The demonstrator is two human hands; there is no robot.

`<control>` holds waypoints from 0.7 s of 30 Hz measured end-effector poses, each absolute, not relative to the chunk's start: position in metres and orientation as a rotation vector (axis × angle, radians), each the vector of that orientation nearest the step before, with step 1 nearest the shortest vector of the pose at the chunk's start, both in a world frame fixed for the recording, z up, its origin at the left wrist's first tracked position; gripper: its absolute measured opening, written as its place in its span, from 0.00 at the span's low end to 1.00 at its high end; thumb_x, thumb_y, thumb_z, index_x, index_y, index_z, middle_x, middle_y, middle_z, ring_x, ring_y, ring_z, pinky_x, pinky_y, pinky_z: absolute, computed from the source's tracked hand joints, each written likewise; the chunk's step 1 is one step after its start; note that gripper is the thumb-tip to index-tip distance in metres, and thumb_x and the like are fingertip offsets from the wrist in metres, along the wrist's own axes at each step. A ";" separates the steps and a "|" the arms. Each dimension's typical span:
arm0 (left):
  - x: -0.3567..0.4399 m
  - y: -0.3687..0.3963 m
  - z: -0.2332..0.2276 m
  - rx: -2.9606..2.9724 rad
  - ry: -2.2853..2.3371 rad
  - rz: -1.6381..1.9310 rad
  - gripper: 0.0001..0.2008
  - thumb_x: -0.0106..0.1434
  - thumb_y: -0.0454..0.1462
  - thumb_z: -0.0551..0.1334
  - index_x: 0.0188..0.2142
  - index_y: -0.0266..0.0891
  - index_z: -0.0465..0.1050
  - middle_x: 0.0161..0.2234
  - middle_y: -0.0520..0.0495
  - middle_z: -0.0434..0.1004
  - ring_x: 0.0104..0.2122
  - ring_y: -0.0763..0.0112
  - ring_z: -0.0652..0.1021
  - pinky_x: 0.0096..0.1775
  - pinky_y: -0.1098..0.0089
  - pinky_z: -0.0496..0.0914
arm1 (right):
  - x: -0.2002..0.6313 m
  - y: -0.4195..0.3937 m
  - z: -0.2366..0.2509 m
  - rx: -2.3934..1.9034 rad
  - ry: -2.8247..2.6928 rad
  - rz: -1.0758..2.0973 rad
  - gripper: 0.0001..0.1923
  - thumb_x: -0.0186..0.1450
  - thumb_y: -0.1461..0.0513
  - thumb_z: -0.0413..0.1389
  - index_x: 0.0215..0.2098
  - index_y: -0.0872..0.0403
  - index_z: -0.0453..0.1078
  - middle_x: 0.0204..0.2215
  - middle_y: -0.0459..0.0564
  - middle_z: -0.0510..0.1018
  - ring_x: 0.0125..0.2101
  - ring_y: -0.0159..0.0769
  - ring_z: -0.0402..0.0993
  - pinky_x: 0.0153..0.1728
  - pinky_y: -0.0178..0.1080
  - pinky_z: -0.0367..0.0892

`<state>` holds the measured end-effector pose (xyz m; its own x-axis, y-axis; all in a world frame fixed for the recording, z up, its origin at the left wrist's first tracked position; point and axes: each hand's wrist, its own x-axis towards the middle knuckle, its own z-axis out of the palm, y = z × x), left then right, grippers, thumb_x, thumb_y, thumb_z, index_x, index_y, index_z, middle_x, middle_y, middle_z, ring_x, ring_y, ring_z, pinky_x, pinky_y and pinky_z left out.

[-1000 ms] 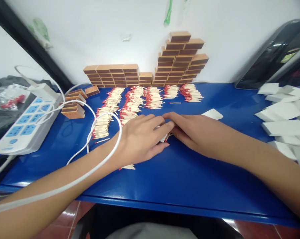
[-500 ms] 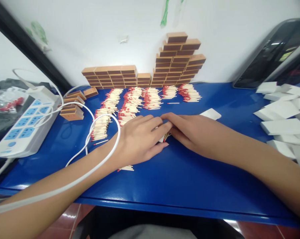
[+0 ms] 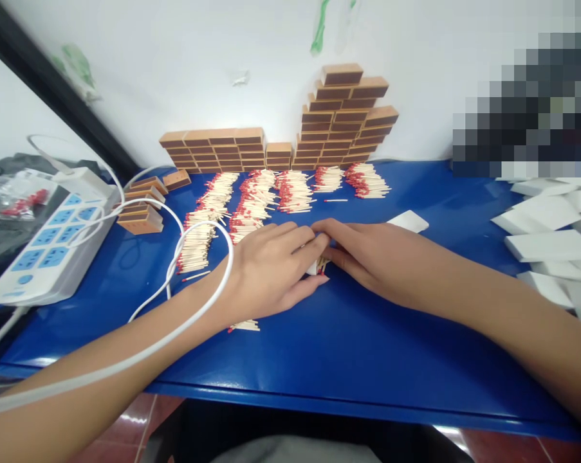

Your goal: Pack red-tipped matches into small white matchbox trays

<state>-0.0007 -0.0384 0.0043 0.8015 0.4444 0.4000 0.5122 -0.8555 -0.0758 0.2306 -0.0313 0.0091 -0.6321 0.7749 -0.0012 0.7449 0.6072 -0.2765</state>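
Observation:
My left hand (image 3: 275, 270) is closed around a small white matchbox tray (image 3: 311, 269), only a corner of which shows under the fingers. A few red-tipped matches (image 3: 323, 264) stick out beside that corner. My right hand (image 3: 362, 254) meets it from the other side, fingers bent down over the matches, its fingertips touching my left fingers. Most of the tray and matches is hidden by both hands. Left of them lie long piles of loose matches (image 3: 251, 209), and a few more matches (image 3: 246, 325) show below my left wrist.
Brown matchboxes (image 3: 336, 119) are stacked against the wall, with several more (image 3: 140, 218) at left. White trays (image 3: 551, 244) are heaped at right; one white piece (image 3: 408, 221) lies behind my right hand. A white cable (image 3: 230, 257) loops over my left forearm from a power strip (image 3: 53, 244).
Both hands stay nearly in place around the tray; the fingers have shifted only slightly. The piles and stacks are unchanged.

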 end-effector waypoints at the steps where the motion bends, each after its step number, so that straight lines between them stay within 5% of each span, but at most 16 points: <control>1: -0.001 -0.038 0.004 -2.810 -0.756 -0.556 0.18 0.76 0.42 0.60 0.56 0.28 0.74 0.45 0.41 0.81 0.43 0.58 0.82 0.46 0.59 0.77 | 0.230 -0.031 0.010 -1.285 -2.712 0.382 0.14 0.79 0.58 0.45 0.57 0.54 0.66 0.42 0.55 0.85 0.37 0.46 0.83 0.30 0.40 0.62; 21: -0.001 -0.040 0.006 -2.867 -0.788 -0.381 0.19 0.76 0.41 0.59 0.60 0.30 0.69 0.45 0.40 0.80 0.44 0.58 0.80 0.46 0.59 0.76 | 0.233 -0.034 0.008 -1.285 -2.734 0.305 0.16 0.78 0.59 0.46 0.61 0.54 0.64 0.45 0.57 0.85 0.36 0.46 0.83 0.29 0.39 0.60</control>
